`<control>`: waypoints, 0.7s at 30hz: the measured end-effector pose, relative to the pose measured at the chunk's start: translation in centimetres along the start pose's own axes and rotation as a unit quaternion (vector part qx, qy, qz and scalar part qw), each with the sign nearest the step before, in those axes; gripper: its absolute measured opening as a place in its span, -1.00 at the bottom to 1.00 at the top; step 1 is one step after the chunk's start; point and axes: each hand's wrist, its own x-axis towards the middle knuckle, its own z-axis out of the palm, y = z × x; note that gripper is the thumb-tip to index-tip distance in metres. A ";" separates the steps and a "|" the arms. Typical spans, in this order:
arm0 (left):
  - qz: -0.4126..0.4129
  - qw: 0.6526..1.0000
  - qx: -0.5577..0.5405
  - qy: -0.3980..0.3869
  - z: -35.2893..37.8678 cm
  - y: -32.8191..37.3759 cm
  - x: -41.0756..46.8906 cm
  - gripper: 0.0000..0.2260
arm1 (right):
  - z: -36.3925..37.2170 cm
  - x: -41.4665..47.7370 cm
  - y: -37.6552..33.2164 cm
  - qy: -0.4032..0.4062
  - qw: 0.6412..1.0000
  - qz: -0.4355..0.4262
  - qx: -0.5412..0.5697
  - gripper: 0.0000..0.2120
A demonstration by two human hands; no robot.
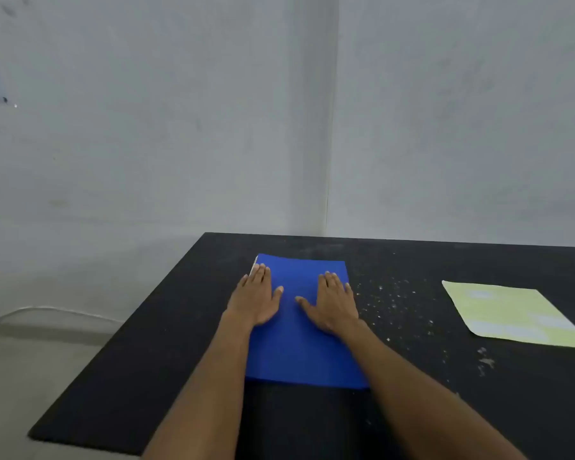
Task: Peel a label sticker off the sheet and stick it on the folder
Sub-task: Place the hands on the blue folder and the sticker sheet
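Note:
A blue folder (299, 353) lies flat in the middle of a black table. My left hand (256, 295) rests palm down on the folder's left edge, fingers spread, holding nothing. Flat on the folder's right half lies my right hand (334, 302), also open and empty. A pale yellow-green sticker sheet (512, 313) with light blue patches lies on the table to the right, well apart from both hands. No label is visible on the bare part of the folder.
The black table (146, 360) stands in a corner of grey walls; its left edge runs diagonally above a grey floor. White specks and crumbs (395, 300) dot the surface between the folder and the sheet.

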 end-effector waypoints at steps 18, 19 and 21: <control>-0.016 0.998 0.063 -0.026 3.6 6.6 -0.4 -0.39 | -1.1 -1.8 6.6 0.003 1.000 0.007 -0.014 -0.11; -0.013 0.998 0.063 -0.028 3.8 7.8 -0.4 -0.39 | -1.6 -2.2 7.7 0.003 1.000 0.009 -0.015 -0.11; -0.009 0.997 0.064 -0.032 4.2 9.8 -0.6 -0.39 | -2.3 -2.9 9.5 0.003 1.000 0.014 -0.022 -0.11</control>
